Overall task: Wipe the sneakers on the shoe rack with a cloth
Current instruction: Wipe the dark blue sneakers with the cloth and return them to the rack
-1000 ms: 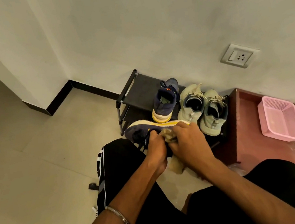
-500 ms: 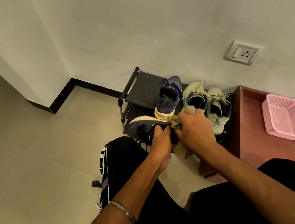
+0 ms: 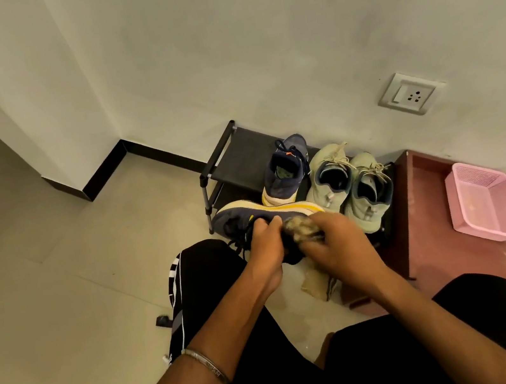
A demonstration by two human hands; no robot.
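Left hand (image 3: 263, 243) curled round dark blue sneaker (image 3: 242, 218), held on its side off front edge of shoe rack (image 3: 239, 157); white and yellow sole faces up. Right hand (image 3: 330, 242) squeezes fuzzy tan cloth (image 3: 301, 229) against sneaker. Second blue sneaker (image 3: 285, 173) and two soft pale green sneakers (image 3: 347, 182) sit on flat black rack shelf. Pink plastic basket (image 3: 488, 202) on red ledge (image 3: 425, 230).
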